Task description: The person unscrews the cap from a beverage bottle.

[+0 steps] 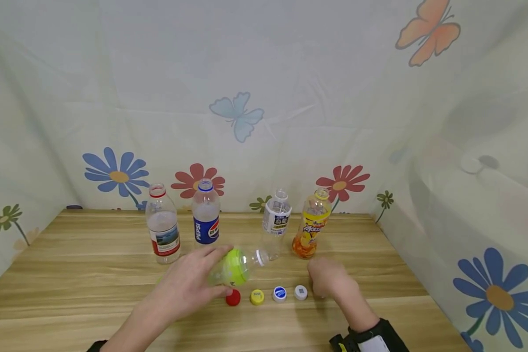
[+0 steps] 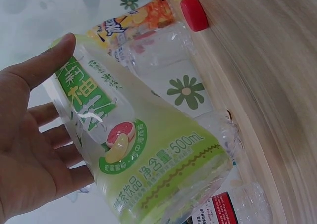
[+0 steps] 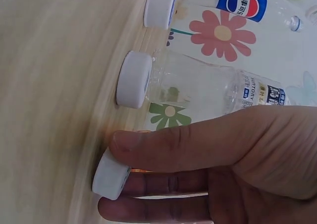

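Note:
My left hand [image 1: 182, 281] grips an uncapped plastic bottle with a green label [image 2: 133, 135], tilted so its neck points right in the head view. The label carries a grapefruit picture and "500mL". The thumb lies across one side, with the fingers behind. At the right end of a row of caps, my right hand [image 1: 332, 278] pinches a white cap [image 3: 111, 177] between thumb and fingers, close to the tabletop. That cap is hidden by the hand in the head view. Left of it are a white cap [image 1: 300, 292], a blue-and-white cap [image 1: 279, 294], a yellow cap [image 1: 257, 297] and a red cap [image 1: 233, 297].
Uncapped bottles stand behind on the wooden table [image 1: 92, 274]: a red-rimmed bottle [image 1: 164, 234], a Pepsi bottle [image 1: 206, 215], a clear tea bottle [image 1: 276, 220] and a yellow-labelled bottle [image 1: 311, 225]. A patterned curtain [image 1: 290, 88] encloses the back and sides.

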`<state>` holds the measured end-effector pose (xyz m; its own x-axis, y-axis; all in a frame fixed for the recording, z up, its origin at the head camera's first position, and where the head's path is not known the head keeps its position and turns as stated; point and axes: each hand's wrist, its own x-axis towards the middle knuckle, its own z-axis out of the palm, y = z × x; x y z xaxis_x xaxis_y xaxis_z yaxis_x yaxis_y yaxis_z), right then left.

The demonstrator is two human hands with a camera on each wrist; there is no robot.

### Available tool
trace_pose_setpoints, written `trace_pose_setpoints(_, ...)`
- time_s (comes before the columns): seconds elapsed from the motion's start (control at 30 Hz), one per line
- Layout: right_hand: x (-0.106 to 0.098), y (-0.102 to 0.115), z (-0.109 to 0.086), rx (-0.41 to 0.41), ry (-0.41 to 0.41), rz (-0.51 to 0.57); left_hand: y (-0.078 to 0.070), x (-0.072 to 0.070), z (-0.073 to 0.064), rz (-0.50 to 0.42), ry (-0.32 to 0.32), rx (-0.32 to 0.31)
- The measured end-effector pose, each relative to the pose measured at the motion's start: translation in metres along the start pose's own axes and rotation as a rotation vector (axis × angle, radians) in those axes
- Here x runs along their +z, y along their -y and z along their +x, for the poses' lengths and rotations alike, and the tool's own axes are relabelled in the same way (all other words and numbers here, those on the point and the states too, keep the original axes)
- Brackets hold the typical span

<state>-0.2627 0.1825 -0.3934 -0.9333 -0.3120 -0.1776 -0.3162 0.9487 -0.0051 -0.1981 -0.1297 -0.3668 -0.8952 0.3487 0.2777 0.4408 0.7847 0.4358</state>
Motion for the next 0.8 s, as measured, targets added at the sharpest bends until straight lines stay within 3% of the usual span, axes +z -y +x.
trace_pose_setpoints(0.33,0.003,-0.005,0.004,0.005,0.036,0.018,-0.001,0.000,0.000,-0.014,0.002,-0.013)
trace_pose_setpoints(0.57,-0.001,-0.006,0.003,0.046,0.067,0.117,0.000,0.001,0.000,-0.050,-0.003,-0.033)
trace_pose_setpoints(0.67,-0.006,-0.004,0.003,0.044,0.032,0.179,0.000,0.001,0.001,-0.064,-0.011,-0.037)
trace_pose_setpoints(0.8,-0.014,0.004,0.001,-0.036,-0.065,0.260,-0.001,0.001,0.001,-0.076,-0.026,-0.039)
